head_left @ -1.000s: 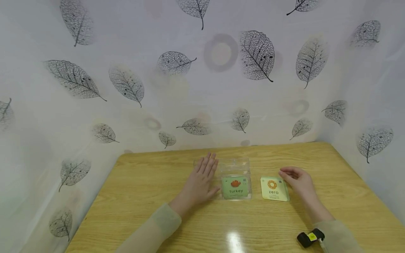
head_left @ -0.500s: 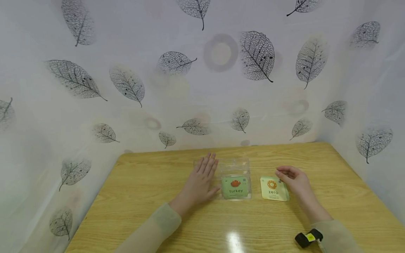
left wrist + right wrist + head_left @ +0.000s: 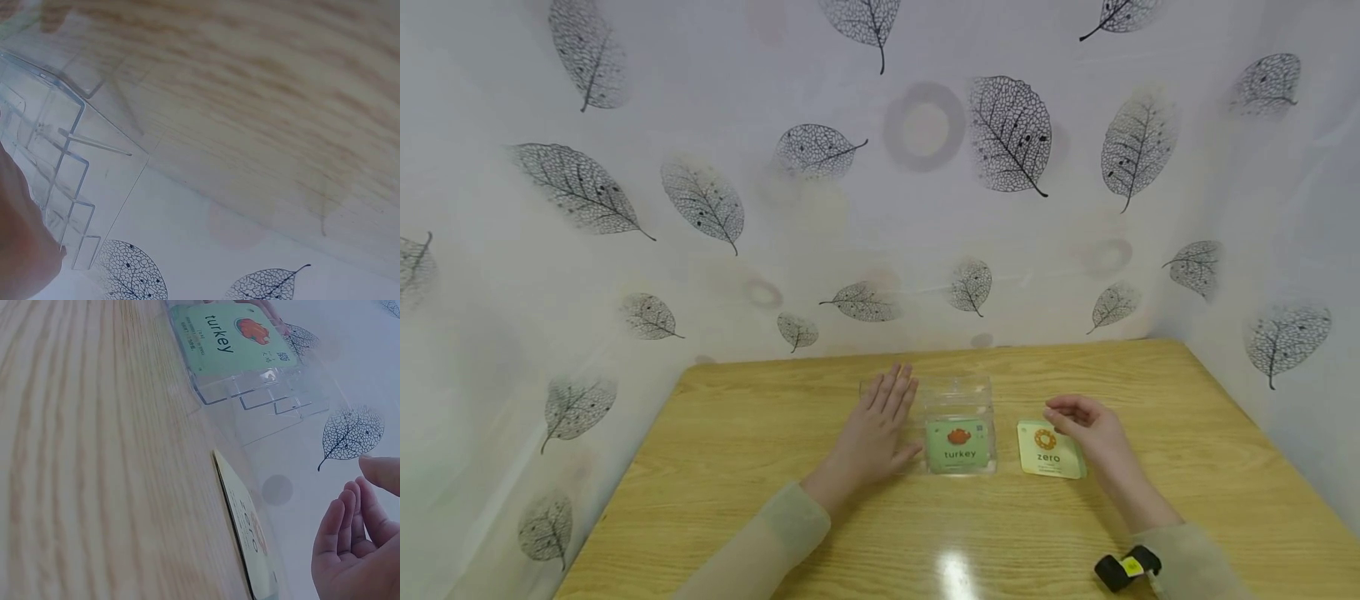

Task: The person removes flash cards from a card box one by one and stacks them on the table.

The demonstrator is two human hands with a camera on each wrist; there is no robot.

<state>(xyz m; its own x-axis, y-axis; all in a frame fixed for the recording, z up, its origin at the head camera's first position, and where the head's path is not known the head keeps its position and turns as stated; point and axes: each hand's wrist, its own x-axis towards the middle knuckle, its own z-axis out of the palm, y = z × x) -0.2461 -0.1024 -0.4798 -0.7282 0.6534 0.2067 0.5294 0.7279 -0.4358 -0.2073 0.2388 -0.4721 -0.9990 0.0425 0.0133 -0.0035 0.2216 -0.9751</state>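
Observation:
In the head view, my left hand (image 3: 868, 433) rests with straight fingers along the left side of a clear plastic tiered card holder (image 3: 957, 402). A green "turkey" card (image 3: 958, 457) stands at the front of that holder. To its right on the table lies a small stack of cards, topped by a yellow "zero" card (image 3: 1048, 458). My right hand (image 3: 1097, 437) hovers over the stack's upper right corner, fingers loosely bent. In the right wrist view, air shows between this right hand (image 3: 356, 544) and the cards, and it holds nothing.
The wooden table (image 3: 737, 433) ends at a pale wall covering (image 3: 850, 225) printed with leaves. A black strap with a yellow mark (image 3: 1127, 568) sits at my right wrist. The holder's stepped sides (image 3: 78, 156) rise beside my left hand.
My right hand has moved a little to the left, further over the "zero" card. The left hand, the holder and the cards stay in place.

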